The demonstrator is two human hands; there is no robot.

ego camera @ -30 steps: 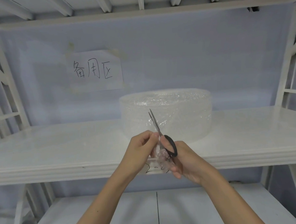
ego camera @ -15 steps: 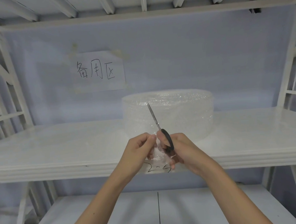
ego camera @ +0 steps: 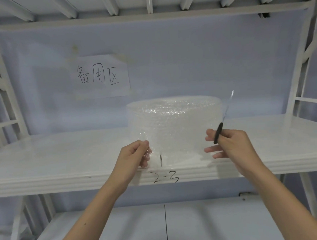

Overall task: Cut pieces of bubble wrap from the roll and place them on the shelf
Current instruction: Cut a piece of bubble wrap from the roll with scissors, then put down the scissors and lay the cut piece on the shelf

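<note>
A wide roll of clear bubble wrap (ego camera: 174,115) stands on the white shelf (ego camera: 64,161), centre back. In front of it a see-through sheet of bubble wrap (ego camera: 174,152) is stretched between my hands. My left hand (ego camera: 135,156) pinches its left edge between thumb and fingers. My right hand (ego camera: 228,145) is at its right edge with fingers spread, and it grips the black handle of scissors (ego camera: 221,127) whose blades point up and right, blurred. Whether the sheet is still joined to the roll cannot be told.
A paper sign (ego camera: 100,76) with handwriting is taped to the pale blue back wall. The shelf's front edge carries a handwritten mark (ego camera: 166,178). White frame posts (ego camera: 299,86) stand at both sides, a lower shelf (ego camera: 165,226) lies below, and an upper shelf is overhead.
My hands were close together at the shelf's front with the scissors upright between them. They have moved apart, spreading the sheet, and the scissors swung to the right.
</note>
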